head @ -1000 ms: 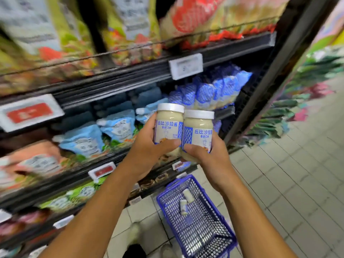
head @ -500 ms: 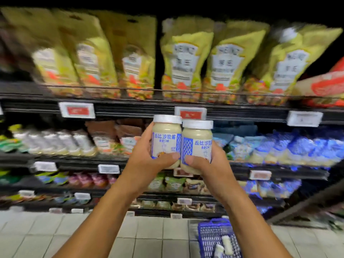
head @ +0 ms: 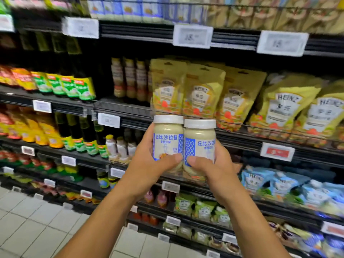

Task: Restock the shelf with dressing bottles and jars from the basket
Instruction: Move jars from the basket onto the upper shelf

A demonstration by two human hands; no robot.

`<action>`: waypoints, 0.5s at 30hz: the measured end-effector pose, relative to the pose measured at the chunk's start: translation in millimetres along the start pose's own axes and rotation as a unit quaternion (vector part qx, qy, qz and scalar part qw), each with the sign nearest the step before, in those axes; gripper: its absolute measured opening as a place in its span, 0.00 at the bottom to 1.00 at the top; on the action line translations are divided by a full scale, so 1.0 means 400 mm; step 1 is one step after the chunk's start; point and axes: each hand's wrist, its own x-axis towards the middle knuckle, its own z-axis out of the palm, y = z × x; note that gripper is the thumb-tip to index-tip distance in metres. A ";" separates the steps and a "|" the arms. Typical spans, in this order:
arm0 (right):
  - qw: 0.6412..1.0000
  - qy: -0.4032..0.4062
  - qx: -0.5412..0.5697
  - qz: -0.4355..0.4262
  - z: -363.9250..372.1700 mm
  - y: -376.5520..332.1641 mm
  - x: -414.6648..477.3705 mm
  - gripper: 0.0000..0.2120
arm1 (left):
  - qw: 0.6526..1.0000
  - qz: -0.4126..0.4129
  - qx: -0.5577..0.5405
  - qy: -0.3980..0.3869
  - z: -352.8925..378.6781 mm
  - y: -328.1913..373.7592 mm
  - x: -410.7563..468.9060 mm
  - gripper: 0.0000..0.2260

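Your fingers curl behind both jars, mostly out of sight. Only the thumb of your left hand [head: 149,164] lies across the left jar [head: 167,138], and the thumb of your right hand [head: 214,170] across the right jar [head: 200,146]. The thumbs cover the lower label print, and your palms hide the jar bases. Your forearms run off the edge toward six o'clock. At twelve o'clock the top-shelf boxes [head: 130,8] are cropped and smeared. The price tags [head: 192,36] at one o'clock are too blurred to read. At three o'clock the last yellow pouch [head: 329,112] is cut by the edge. At five o'clock the green packs [head: 204,209] carry print too small to read.
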 end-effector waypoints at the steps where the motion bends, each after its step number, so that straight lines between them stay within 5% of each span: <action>1: 1.000 -0.001 0.001 -0.006 0.021 -0.008 0.011 0.25 | 1.000 0.006 0.001 -0.001 -0.018 0.017 0.005 0.29; 15: 0.991 -0.008 -0.028 -0.134 0.083 -0.205 0.199 0.21 | 0.989 0.128 0.016 -0.066 -0.064 0.216 0.220 0.26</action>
